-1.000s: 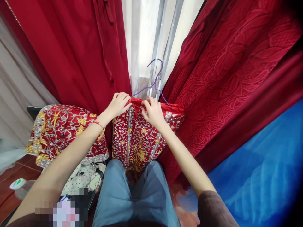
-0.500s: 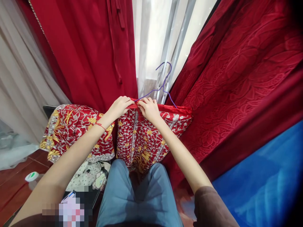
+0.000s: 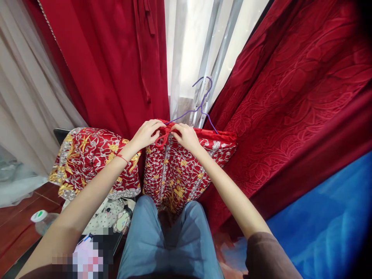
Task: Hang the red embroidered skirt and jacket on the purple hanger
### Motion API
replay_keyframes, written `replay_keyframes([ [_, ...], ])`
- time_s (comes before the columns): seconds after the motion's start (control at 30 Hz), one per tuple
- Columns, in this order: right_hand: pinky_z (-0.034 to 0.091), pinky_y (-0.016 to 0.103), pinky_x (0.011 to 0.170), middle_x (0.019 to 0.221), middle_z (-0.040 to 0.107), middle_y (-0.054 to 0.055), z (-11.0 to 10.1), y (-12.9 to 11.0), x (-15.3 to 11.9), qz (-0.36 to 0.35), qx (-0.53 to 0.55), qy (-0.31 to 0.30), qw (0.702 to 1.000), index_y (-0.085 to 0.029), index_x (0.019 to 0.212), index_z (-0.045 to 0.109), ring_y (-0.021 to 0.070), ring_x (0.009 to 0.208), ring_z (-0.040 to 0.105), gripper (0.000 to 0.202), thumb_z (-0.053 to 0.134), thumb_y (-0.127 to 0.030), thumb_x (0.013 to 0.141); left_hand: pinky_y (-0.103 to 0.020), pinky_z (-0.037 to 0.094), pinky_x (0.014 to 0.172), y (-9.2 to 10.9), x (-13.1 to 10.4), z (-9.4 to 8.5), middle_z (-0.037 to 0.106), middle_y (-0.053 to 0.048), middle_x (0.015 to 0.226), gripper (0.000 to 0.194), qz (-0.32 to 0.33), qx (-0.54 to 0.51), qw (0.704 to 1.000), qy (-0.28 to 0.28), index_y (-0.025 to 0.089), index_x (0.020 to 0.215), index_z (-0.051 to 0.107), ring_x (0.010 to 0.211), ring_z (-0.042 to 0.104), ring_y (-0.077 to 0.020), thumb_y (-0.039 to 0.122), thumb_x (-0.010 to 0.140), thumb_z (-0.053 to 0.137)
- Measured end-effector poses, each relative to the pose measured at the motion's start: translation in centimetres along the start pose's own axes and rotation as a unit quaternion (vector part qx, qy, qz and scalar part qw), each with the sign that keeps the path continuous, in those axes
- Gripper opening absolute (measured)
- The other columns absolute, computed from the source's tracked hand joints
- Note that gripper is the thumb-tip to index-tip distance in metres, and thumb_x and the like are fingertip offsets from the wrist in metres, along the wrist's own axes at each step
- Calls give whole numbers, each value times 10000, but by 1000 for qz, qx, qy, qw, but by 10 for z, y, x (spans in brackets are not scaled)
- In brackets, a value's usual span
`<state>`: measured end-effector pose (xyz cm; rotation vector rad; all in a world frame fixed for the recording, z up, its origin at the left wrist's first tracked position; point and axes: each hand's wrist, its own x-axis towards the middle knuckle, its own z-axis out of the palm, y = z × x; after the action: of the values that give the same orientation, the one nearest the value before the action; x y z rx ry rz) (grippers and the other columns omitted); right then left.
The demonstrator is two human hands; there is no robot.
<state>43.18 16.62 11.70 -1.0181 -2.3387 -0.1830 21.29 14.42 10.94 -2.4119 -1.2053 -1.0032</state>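
Note:
A red skirt-like garment (image 3: 180, 166) with silver and gold embroidery hangs before my knees, its plain red waistband (image 3: 216, 135) at the top. A purple wire hanger (image 3: 202, 104) rises out of the waistband, hook upward. At the middle of the band a red drawstring (image 3: 163, 138) forms a looped bow. My left hand (image 3: 148, 133) pinches the drawstring on the left side of the knot. On the other side my right hand (image 3: 186, 135) has thumb and fingers closed on the string by the knot. The fingertips partly cover the knot.
Another embroidered red garment (image 3: 95, 159) lies folded on a chair at left. Below it are a dotted cloth (image 3: 107, 217) and a capped clear bottle (image 3: 42, 221). Red curtains (image 3: 116, 58) hang on both sides, with a blue patterned surface (image 3: 325, 217) at lower right.
The red drawstring loop now shows between my hands, where fingers covered the band before. Both hands have shifted slightly apart around the knot. The garment and hanger stay nearly in place.

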Motion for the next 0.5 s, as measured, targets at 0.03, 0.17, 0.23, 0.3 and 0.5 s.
replay_keyframes([
  [0.03,402,340,858,1124,695,83,0,0,0,-6,-10,-3,1000,-210,1113,659,232,1000,598,200,506,-253,992,-425,430,1007,6,-2,-1,642,-104,1294,333,-8,19,999,25,202,1186,624,1202,569,-254,164,910,441],
  [0.17,397,360,870,1136,686,98,5,-4,-2,-5,-40,10,999,-202,1151,655,250,1033,577,243,464,-252,1010,-428,462,910,36,-13,8,681,-131,1075,224,-86,103,986,98,167,1047,630,1031,610,-289,325,933,519],
  [0.23,391,360,870,1131,684,101,7,-5,-1,2,-42,20,999,-199,1154,656,252,1034,568,260,440,-254,1020,-430,473,873,46,-17,17,684,-141,1020,328,-102,133,983,79,154,1034,622,982,618,-306,456,910,590],
  [0.3,387,357,866,1123,683,99,9,-6,-1,-2,-42,21,999,-195,1154,658,251,1032,564,268,430,-250,1025,-424,479,868,50,-17,25,687,-156,1046,357,-105,144,982,63,141,1062,615,988,626,-309,469,924,585],
  [0.5,388,344,874,1124,681,92,5,0,-1,-44,-28,13,999,-204,1163,658,235,1021,553,286,406,-255,1038,-383,512,874,39,-12,36,712,-134,1074,245,-132,76,986,69,158,1061,635,999,658,-270,350,995,499],
])
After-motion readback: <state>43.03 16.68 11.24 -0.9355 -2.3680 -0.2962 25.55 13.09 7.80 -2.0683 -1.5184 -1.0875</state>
